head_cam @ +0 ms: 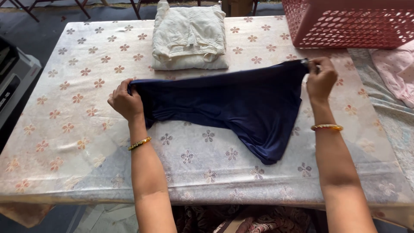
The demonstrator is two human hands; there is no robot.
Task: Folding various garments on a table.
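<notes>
A dark navy garment [233, 103] is stretched across the middle of a table covered with a pale flower-patterned cloth [77, 108]. My left hand [125, 102] grips the garment's left end. My right hand [320, 80] pinches its right top corner, held a little above the table. The garment's lower part droops to a point near the front of the table. Each wrist wears a gold bangle.
A folded cream garment [189, 36] lies at the back middle of the table. A pink perforated plastic basket [351, 23] stands at the back right. Pale pink cloth [394, 69] lies at the right edge. A grey machine [13, 75] sits off the left side.
</notes>
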